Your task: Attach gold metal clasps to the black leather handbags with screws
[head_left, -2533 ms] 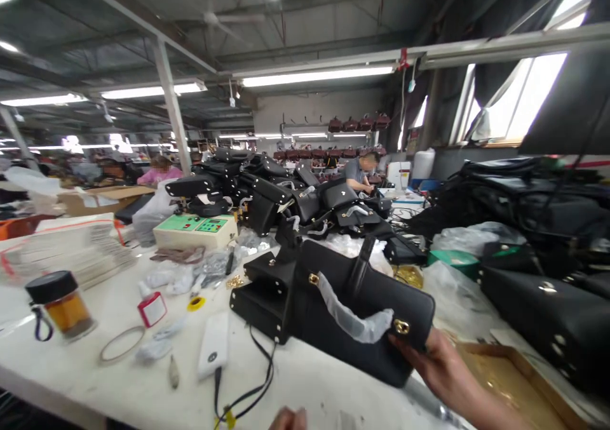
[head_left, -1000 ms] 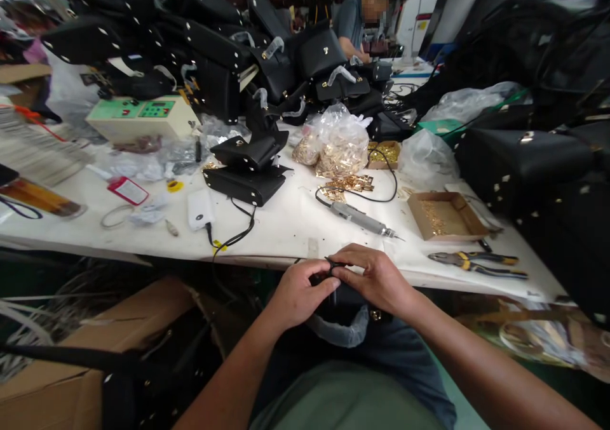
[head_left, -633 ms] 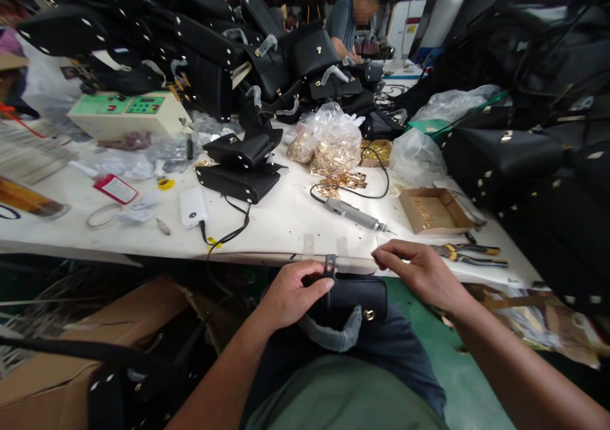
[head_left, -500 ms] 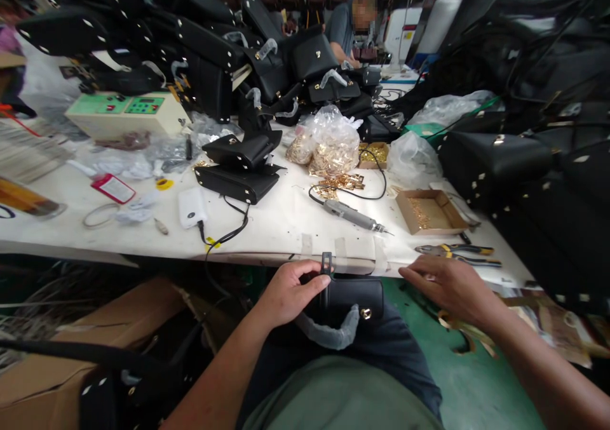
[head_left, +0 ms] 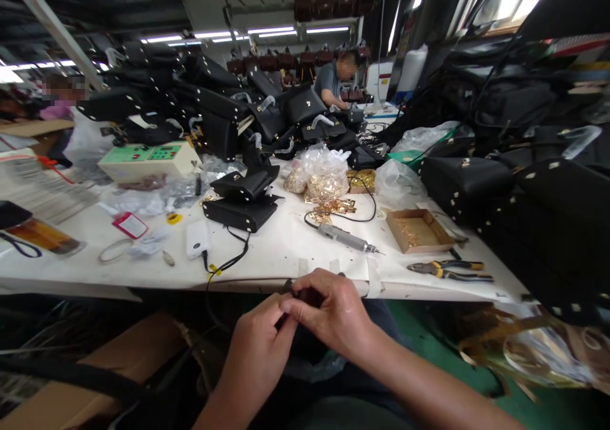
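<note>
My left hand (head_left: pixel 260 347) is closed, thumb and fingers pinched at the strap end of a black handbag (head_left: pixel 307 342) on my lap. Against it, my right hand (head_left: pixel 340 312) curls over the same spot with thumb and fingertips together; what it pinches is hidden. Both hands cover most of the bag. Its plastic-wrapped handle (head_left: pixel 319 369) shows dimly below them. On the table beyond lie a grey pen-shaped power tool (head_left: pixel 347 237) with a thin tip and, to the right, black-and-yellow pliers (head_left: pixel 450 270).
Gold metal parts (head_left: pixel 333 209) lie before clear bags of parts (head_left: pixel 326 173). A cardboard tray (head_left: pixel 422 232) stands at right. Black bags (head_left: pixel 241 201) sit near a white power box (head_left: pixel 197 239); more bags are piled behind. Another person (head_left: pixel 328 84) works at the back.
My right hand has moved left from beside the pliers to meet my left hand at the handbag's strap. The camera has tilted up, showing more of the room.
</note>
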Tool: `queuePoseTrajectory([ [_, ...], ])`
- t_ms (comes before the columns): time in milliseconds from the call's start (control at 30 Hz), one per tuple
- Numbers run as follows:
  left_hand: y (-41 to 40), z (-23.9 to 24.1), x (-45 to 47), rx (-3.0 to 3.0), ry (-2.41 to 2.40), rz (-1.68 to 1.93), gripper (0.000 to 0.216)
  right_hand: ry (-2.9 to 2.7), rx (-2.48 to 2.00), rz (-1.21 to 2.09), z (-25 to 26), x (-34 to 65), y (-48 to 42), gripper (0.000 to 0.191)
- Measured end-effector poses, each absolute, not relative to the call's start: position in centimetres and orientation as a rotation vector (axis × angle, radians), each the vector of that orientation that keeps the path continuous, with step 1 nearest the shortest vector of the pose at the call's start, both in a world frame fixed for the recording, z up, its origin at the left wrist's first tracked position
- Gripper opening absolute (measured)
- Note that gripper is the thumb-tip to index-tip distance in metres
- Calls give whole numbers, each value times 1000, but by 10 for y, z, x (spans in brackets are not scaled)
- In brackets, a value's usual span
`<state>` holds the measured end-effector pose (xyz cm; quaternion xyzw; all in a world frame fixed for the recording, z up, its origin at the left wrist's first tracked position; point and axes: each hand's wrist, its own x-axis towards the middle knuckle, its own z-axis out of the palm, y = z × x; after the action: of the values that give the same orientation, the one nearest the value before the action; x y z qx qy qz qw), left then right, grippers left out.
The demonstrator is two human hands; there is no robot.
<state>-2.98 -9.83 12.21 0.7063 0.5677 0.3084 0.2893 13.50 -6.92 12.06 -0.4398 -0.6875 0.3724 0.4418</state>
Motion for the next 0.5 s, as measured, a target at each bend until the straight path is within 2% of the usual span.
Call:
queuePoseTrajectory([
  [133, -115, 135, -53, 1706, 1528, 817, 30, -1774, -961, 1003, 131, 118, -72, 15],
  [300, -132, 153, -69, 1422, 1406, 763, 42, -1886, -826, 1079, 151, 108, -67, 9],
  [400, -139, 164, -69, 1347, 1409, 941, 53, -1839, -672, 1057, 165, 112, -56, 1],
  [500, -141, 172, -59, 1365, 1457, 1199, 56, -1650, -583, 1210, 181, 125, -41, 14],
])
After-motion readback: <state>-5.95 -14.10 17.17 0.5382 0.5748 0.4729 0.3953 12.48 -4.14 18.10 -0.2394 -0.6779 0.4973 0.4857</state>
